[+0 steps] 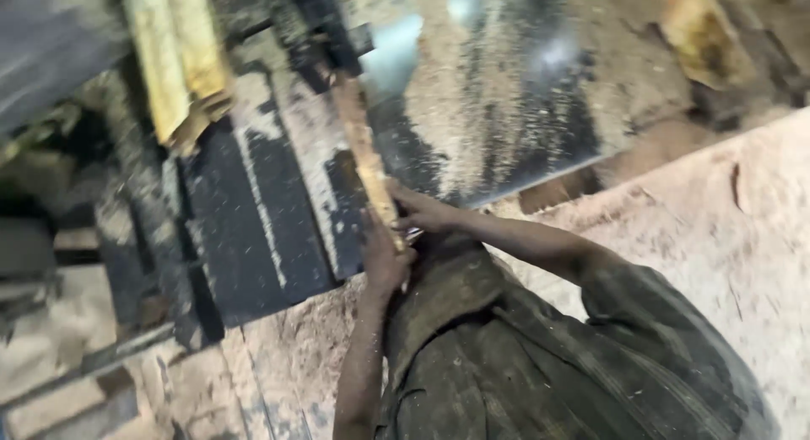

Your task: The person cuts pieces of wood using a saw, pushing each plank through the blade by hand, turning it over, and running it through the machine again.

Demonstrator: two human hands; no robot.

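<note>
Head view, tilted and motion-blurred.

Landmark: strip [364, 149], a narrow length of pale wood lying on the dark metal desk [253, 229] of a sawing machine.

Hands: both hold the near end of the strip. Left hand [384, 259] grips it from below and from the left, fingers closed round the end. Right hand [422, 210] meets it from the right, fingers closed on the same end. No gap shows between either hand and the wood.

Strip position: near end at the desk's front edge, in the hands; far end reaches a dark block of the machine [333, 35]. It lies flat along the desk.

Progress, judged: most of the strip's length is out on the desk, so the feed looks well along. The near end is not yet released. Whether a cut runs in the strip, I cannot tell; blur hides it.

Edges and room: left of the strip, a yellow plank [173, 60] stands clear of it. Right of the strip, a shiny plate [506, 94] dusted with sawdust, nothing standing on it. Below the strip's near end the desk edge drops to a sawdust-covered floor [717, 229]. The hands sit right at that edge, near the body.
</note>
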